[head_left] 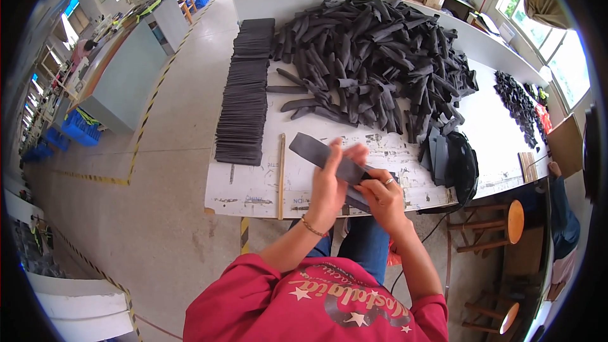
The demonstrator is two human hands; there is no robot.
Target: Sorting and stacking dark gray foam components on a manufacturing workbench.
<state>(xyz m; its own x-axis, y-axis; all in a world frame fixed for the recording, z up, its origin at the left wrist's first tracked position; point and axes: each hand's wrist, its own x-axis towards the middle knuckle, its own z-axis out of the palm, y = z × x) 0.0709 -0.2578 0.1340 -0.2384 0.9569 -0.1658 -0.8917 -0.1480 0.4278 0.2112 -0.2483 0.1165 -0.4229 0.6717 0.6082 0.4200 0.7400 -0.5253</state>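
Note:
A flat dark grey fabric strip (309, 149) slants across in front of me, above the near edge of the white table (263, 185). My left hand (326, 183) is closed round its middle, the thumb lying on top and the other fingertips blurred. At the strip's near right end my right hand (382, 197), with a ring on it, is closed in a pinch. More dark fabric shows below the hands, partly hidden by them. Left of the strip, a thin wooden stick (282, 174) lies on the table, apart from both hands.
A big heap of dark strips (373, 57) covers the table's far middle. Flat strips stand in a long tight row (242, 98) along the left edge. On the right are a black bundle (462, 168), small dark pieces (516, 104) and wooden stools (514, 221).

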